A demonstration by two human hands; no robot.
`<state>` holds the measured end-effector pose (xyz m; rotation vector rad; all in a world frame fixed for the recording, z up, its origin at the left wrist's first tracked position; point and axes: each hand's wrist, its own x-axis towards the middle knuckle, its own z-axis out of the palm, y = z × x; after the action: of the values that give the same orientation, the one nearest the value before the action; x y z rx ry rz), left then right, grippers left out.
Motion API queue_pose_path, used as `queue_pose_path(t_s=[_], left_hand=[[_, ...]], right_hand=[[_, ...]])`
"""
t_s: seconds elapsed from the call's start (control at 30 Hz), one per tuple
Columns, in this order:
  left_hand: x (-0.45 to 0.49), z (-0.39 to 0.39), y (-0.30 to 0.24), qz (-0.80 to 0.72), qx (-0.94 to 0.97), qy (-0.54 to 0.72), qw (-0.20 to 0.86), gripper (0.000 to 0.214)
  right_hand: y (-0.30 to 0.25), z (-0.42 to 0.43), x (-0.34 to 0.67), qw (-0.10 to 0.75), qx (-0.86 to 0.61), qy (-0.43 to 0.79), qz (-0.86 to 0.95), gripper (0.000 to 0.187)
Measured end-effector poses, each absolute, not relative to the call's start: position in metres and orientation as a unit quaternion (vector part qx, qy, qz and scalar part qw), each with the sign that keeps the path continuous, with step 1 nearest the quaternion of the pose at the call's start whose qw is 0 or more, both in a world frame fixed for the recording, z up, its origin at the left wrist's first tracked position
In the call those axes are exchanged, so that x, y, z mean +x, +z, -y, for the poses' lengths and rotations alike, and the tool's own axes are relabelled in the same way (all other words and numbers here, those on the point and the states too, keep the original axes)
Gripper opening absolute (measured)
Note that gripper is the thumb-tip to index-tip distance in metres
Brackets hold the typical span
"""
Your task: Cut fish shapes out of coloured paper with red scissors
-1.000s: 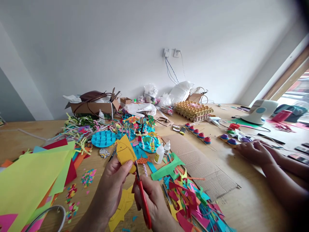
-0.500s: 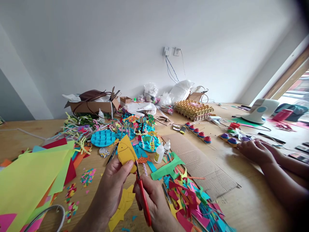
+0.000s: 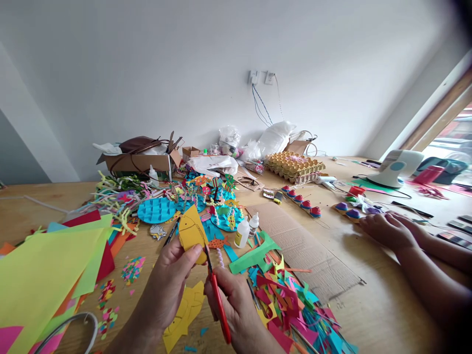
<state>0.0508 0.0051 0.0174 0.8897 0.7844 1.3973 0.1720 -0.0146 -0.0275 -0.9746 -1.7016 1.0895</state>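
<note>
Between the thumb and fingers of my left hand (image 3: 177, 275) is a yellow paper piece (image 3: 191, 228) with a fish drawn on it in dark lines. My right hand (image 3: 232, 300) grips red-handled scissors (image 3: 218, 305), their blades at the right edge of the paper near my left thumb. Below my hands another yellow paper sheet (image 3: 184, 312) with drawn outlines lies on the table. Just beyond the paper are an orange paper fish (image 3: 218, 243), a black pen (image 3: 171, 232) and two glue bottles (image 3: 242, 233).
Coloured paper sheets (image 3: 47, 265) lie at the left, paper scraps (image 3: 291, 309) at the right beside a cardboard sheet (image 3: 306, 250). Blue cardboard discs (image 3: 157, 211) and egg trays (image 3: 295, 167) stand farther back. Another person's hands (image 3: 387, 230) rest near painted egg-carton cups (image 3: 346, 211).
The view has shifted slightly. My hands, the yellow fish paper and the scissors keep nearly the same position, with the blades still at the paper's edge.
</note>
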Motion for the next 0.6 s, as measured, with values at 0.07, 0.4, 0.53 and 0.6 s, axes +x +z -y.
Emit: queue_pose_path(t_s=[0.07, 0.4, 0.53, 0.6], left_hand=[[0.050, -0.005, 0.018, -0.341, 0.389, 0.600, 0.611, 0.005], [0.041, -0.010, 0.021, -0.373, 0.432, 0.553, 0.607, 0.007], [0.033, -0.014, 0.018, -0.419, 0.441, 0.547, 0.575, 0.009], [0.031, -0.015, 0.017, -0.421, 0.436, 0.559, 0.566, 0.008]], right_hand=[[-0.026, 0.015, 0.173, 0.432, -0.398, 0.419, 0.692, 0.034], [-0.023, 0.014, 0.177, 0.403, -0.441, 0.329, 0.731, 0.033], [-0.023, 0.013, 0.178, 0.378, -0.452, 0.315, 0.744, 0.032], [-0.024, 0.012, 0.178, 0.372, -0.455, 0.312, 0.747, 0.032]])
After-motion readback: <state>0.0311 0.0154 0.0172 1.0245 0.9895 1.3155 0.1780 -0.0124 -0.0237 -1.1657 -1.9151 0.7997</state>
